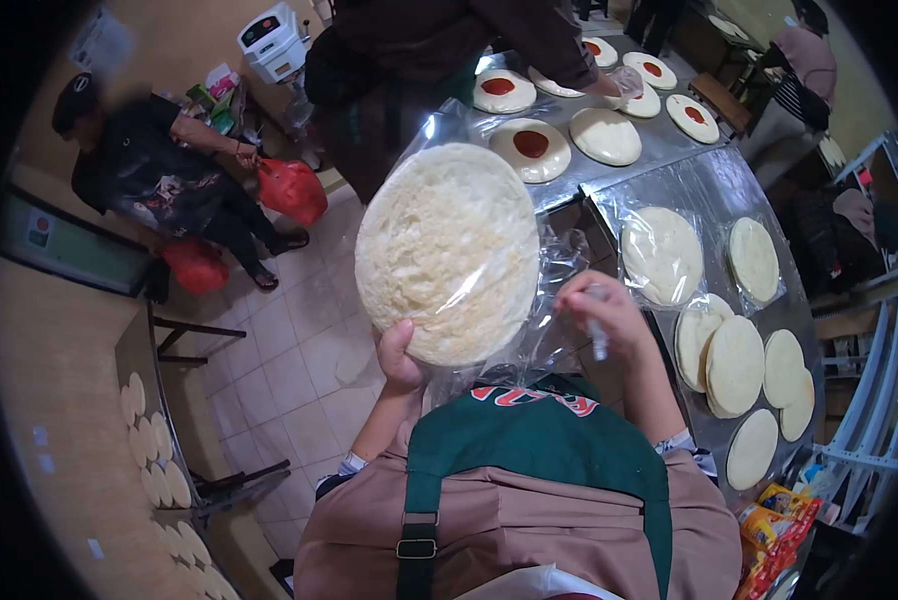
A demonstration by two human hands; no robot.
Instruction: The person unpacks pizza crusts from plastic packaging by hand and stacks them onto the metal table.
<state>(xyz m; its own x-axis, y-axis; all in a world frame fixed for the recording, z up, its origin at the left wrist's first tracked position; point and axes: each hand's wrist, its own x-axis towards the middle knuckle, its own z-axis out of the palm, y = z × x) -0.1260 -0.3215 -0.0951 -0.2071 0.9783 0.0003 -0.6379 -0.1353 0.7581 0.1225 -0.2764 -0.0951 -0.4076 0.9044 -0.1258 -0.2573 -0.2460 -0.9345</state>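
My left hand (399, 358) grips the lower edge of a round, pale pizza base (449, 255), thumb across its near face. The base is held up in front of me inside a clear plastic bag (559, 265), whose loose part hangs to its right. My right hand (614, 315) is closed with a bunched, see-through piece of the plastic bag between its fingers. Closest to that hand on the metal table is a bagged pizza base (661, 257). Bare pizza bases (735, 367) lie overlapping just below it.
Sauced pizza bases (530, 144) cover the far metal table (569, 192), where a co-worker's gloved hand (625, 84) works. Another bagged base (754, 260) lies right. A person with red bags (292, 192) stands left. Small rounds (154, 437) lie on a left table; colourful packets (774, 525) sit lower right.
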